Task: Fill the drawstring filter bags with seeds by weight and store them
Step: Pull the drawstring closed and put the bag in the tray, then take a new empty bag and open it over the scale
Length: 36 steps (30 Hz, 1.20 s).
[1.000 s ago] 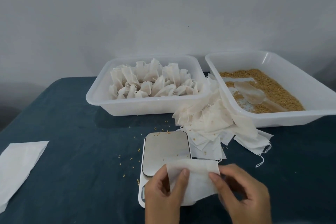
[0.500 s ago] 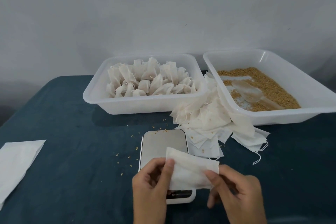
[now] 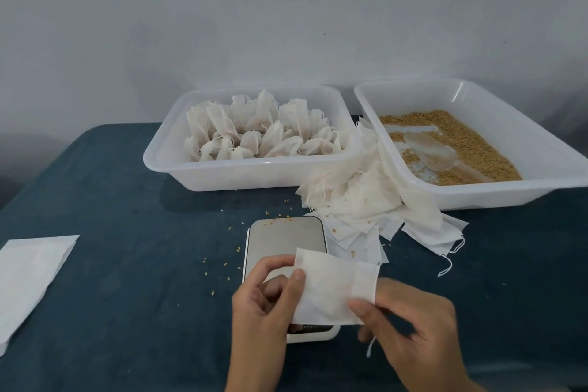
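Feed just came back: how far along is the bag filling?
Done: many tied filled bags sit in the left tray. In hand: the left hand and right hand hold one empty bag over the scale. Left: a pile of empty bags, and seeds with the scoop in the right tray.

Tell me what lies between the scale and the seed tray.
In the head view, a loose pile of empty filter bags lies between the scale and the seed tray.
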Motion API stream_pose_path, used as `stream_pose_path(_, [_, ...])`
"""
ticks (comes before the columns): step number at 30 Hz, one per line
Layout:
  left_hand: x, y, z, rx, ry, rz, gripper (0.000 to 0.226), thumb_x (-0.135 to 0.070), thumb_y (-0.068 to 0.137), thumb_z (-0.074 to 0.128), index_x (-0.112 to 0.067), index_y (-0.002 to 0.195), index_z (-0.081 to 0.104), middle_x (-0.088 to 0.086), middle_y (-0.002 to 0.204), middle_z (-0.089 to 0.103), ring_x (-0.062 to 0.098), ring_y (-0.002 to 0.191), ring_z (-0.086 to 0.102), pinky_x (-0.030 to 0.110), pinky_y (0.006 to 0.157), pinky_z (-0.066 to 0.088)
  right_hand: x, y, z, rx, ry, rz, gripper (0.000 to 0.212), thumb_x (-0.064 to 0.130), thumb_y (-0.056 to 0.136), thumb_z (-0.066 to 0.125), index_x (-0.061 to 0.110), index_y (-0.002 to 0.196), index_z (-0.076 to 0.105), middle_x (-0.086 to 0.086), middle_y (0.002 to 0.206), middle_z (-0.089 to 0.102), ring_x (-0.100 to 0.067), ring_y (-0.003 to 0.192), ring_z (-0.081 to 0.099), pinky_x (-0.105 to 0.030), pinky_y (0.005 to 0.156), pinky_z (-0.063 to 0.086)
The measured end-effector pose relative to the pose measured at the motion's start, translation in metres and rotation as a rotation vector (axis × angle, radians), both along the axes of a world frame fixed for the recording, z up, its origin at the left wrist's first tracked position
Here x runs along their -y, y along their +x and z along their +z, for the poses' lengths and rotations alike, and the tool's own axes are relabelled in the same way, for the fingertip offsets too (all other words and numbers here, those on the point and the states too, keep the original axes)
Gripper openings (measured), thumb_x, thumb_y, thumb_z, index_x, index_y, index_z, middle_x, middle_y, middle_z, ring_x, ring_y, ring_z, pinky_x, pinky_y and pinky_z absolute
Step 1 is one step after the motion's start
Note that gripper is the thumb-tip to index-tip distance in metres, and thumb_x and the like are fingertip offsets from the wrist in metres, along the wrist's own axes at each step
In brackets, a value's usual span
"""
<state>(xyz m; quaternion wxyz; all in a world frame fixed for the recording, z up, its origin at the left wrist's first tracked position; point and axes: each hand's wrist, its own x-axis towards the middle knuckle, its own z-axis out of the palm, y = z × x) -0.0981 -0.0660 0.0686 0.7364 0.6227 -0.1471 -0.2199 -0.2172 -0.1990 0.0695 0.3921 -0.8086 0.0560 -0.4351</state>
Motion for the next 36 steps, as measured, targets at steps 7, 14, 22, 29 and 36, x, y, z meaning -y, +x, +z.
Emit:
stream_pose_path(7, [-0.006, 0.002, 0.000, 0.022, -0.052, -0.013, 0.012, -0.026, 0.085, 0.084, -0.025, 0.094, 0.077, 0.006, 0.054, 0.043, 0.013, 0.052, 0.041, 0.025, 0.047, 0.040, 0.000, -0.001, 0.000, -0.063, 0.040, 0.006, 0.036, 0.035, 0.097, 0.063, 0.006, 0.082, 0.079, 0.012, 0.058, 0.067, 0.000, 0.049, 0.062, -0.018, 0.046, 0.049])
stream_pose_path(14, [-0.016, 0.010, -0.005, 0.088, -0.019, 0.044, 0.014, -0.029, 0.087, 0.066, -0.033, 0.096, 0.076, 0.005, 0.061, 0.061, 0.012, 0.057, 0.056, 0.026, 0.056, 0.048, 0.005, 0.000, -0.001, -0.108, 0.145, 0.066, 0.013, 0.032, 0.097, 0.063, 0.024, 0.098, 0.073, 0.016, 0.068, 0.071, -0.007, 0.056, 0.070, -0.027, 0.053, 0.055])
stream_pose_path(22, [-0.001, 0.002, -0.005, 1.230, 0.358, -0.146, 0.084, -0.050, 0.082, 0.072, -0.017, 0.152, 0.040, -0.002, 0.145, 0.056, 0.015, 0.143, 0.048, 0.044, 0.126, 0.021, 0.015, 0.006, 0.010, -0.210, -0.185, 0.117, 0.010, 0.032, 0.101, 0.061, 0.025, 0.097, 0.066, 0.005, 0.061, 0.054, -0.010, 0.049, 0.047, -0.025, 0.046, 0.043])
stream_pose_path(29, [0.042, 0.021, 0.011, 0.726, 0.243, -0.211, 0.039, -0.037, 0.086, 0.071, -0.046, 0.121, 0.057, -0.025, 0.112, 0.068, 0.001, 0.101, 0.062, 0.010, 0.085, 0.043, 0.086, 0.013, 0.052, -0.170, -0.062, -0.029, 0.019, 0.040, 0.102, 0.058, 0.029, 0.107, 0.073, 0.021, 0.094, 0.073, -0.006, 0.073, 0.072, -0.018, 0.066, 0.057])
stream_pose_path(36, [0.082, 0.072, 0.020, 0.390, 0.037, -0.276, 0.043, 0.001, 0.089, 0.072, -0.028, 0.119, 0.061, -0.001, 0.101, 0.071, 0.015, 0.096, 0.067, 0.031, 0.085, 0.049, 0.302, 0.050, 0.059, -1.077, -0.160, -0.629, 0.058, 0.038, 0.089, 0.075, 0.012, 0.136, 0.053, -0.007, 0.131, 0.063, -0.024, 0.113, 0.062, -0.038, 0.097, 0.050])
